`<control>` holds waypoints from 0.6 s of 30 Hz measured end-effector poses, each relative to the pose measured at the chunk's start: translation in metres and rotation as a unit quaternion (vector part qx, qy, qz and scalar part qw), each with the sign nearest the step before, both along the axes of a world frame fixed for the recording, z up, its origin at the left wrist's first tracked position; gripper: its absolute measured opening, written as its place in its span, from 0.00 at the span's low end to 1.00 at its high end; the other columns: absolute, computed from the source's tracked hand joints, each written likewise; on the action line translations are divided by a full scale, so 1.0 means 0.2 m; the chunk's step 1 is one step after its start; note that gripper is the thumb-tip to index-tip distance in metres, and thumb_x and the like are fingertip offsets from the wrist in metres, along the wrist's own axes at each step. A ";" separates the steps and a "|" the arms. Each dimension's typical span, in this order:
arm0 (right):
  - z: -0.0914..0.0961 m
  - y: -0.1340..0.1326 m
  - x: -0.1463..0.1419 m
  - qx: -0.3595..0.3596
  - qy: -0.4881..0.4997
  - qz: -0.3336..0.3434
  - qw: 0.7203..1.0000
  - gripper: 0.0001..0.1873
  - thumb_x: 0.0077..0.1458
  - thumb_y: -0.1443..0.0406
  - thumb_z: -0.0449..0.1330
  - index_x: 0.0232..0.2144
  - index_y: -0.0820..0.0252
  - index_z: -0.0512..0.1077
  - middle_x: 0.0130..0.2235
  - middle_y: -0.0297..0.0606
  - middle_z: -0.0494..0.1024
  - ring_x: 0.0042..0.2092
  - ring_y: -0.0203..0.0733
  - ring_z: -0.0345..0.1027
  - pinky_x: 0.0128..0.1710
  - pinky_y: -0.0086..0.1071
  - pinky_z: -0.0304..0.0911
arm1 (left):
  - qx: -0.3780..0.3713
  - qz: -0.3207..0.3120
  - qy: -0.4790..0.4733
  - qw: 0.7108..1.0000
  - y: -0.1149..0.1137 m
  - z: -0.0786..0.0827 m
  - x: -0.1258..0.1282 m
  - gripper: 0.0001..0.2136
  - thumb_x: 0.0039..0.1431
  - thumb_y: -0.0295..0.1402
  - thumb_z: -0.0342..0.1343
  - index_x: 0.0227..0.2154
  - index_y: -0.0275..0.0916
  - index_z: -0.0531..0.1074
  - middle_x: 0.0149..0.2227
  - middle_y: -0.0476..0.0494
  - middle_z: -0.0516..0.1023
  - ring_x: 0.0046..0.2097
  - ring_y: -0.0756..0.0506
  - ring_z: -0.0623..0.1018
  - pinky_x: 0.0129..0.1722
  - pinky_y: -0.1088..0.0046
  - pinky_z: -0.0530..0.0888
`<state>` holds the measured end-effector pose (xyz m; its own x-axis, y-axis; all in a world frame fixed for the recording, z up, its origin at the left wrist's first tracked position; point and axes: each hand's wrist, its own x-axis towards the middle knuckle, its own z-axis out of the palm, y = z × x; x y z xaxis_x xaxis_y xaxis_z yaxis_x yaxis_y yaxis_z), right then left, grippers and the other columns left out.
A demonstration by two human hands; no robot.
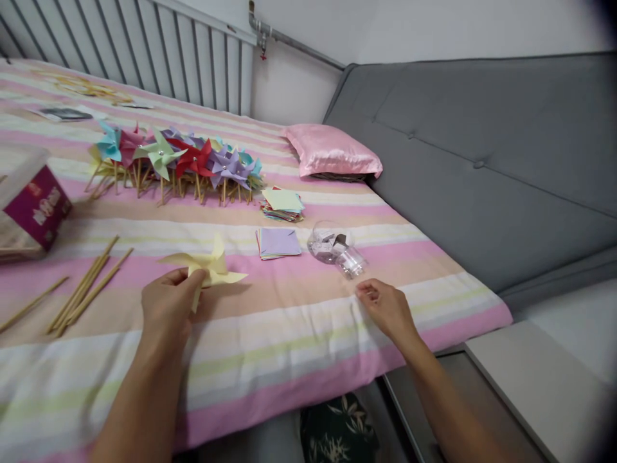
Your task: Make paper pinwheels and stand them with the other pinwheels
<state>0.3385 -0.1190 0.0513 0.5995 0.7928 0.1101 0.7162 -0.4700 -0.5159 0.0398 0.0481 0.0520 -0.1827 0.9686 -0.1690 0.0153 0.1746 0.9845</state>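
My left hand (168, 302) pinches a folded yellow paper pinwheel (212, 265) at its middle, just above the striped bedsheet (289, 334). My right hand (385, 305) lies on the sheet with its fingers curled together near a small clear plastic container (336, 249) lying on its side. Whether the fingertips hold anything is too small to make out. A stack of lilac paper squares (279, 243) sits between the two hands, further back.
Several finished paper pinwheels (178, 161) on sticks lie in a row at the back. A stack of coloured paper (282, 206), loose wooden sticks (87, 286), a purple box (36, 209), a pink pillow (330, 151) and a grey headboard (482, 154) surround the spot.
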 end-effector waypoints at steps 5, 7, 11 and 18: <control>-0.11 0.08 0.12 -0.017 -0.114 0.030 0.993 0.16 0.54 0.68 0.53 0.44 0.60 0.72 0.43 0.44 0.77 0.43 0.45 0.71 0.42 0.35 0.63 | -0.019 0.018 0.002 1.000 0.00 0.02 0.01 0.07 0.36 0.31 0.62 0.20 0.37 0.71 0.14 0.54 0.65 0.17 0.52 0.64 0.15 0.77 0.58; -0.11 0.13 0.11 -0.030 -0.125 0.036 0.991 0.14 0.55 0.68 0.52 0.41 0.60 0.74 0.43 0.45 0.76 0.44 0.46 0.70 0.41 0.35 0.62 | -0.024 0.014 0.014 1.000 -0.01 0.03 0.02 0.07 0.38 0.32 0.63 0.22 0.37 0.71 0.15 0.54 0.65 0.18 0.52 0.64 0.16 0.77 0.60; -0.11 0.16 0.08 -0.039 -0.147 0.034 0.988 0.12 0.55 0.68 0.53 0.38 0.59 0.75 0.41 0.44 0.77 0.43 0.45 0.69 0.41 0.33 0.60 | -0.012 0.001 0.018 1.000 -0.02 0.04 0.03 0.07 0.40 0.30 0.63 0.25 0.36 0.73 0.16 0.55 0.66 0.19 0.53 0.64 0.17 0.78 0.61; -0.12 0.16 0.09 -0.025 -0.182 -0.003 0.983 0.14 0.56 0.71 0.50 0.43 0.63 0.71 0.44 0.45 0.74 0.44 0.44 0.68 0.41 0.32 0.59 | -0.005 0.009 0.006 1.000 -0.01 0.00 0.02 0.09 0.40 0.31 0.64 0.27 0.35 0.73 0.17 0.54 0.68 0.20 0.53 0.66 0.16 0.78 0.62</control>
<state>0.3555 -0.0875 0.0273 0.5324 0.7989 0.2797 0.8462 -0.4932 -0.2019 0.0444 0.0466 0.0528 -0.2028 0.9633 -0.1760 0.0247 0.1847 0.9825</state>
